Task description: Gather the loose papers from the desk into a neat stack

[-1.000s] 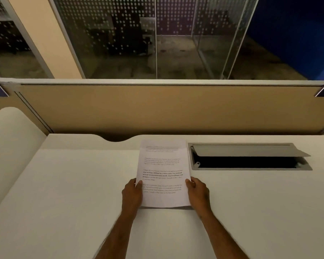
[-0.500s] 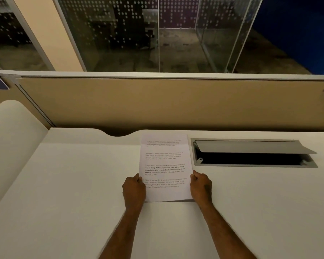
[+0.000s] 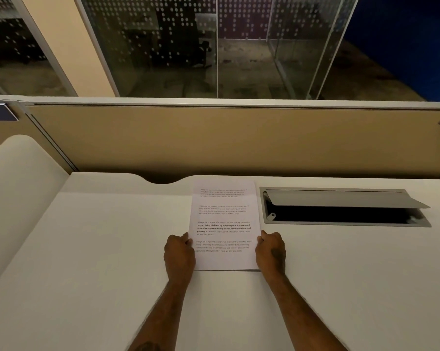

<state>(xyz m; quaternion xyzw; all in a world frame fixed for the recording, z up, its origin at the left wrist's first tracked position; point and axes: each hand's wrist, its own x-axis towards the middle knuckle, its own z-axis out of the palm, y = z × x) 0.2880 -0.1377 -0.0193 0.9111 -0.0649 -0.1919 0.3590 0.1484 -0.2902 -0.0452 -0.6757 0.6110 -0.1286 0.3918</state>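
A stack of white printed papers lies flat on the white desk, its long side running away from me. My left hand grips the stack's left edge near the lower corner. My right hand grips the right edge at the same height. Both hands have curled fingers with thumbs on top of the sheets. The sheet edges line up closely; a thin dark line of lower sheets shows along the bottom edge.
An open cable tray with a raised grey flap is sunk into the desk just right of the papers. A tan partition panel closes the desk's far side. A curved side desk adjoins on the left.
Both hands have stayed on the stack's edges. The papers and hands have shifted slightly right in view and the stack lies squarer on the desk.
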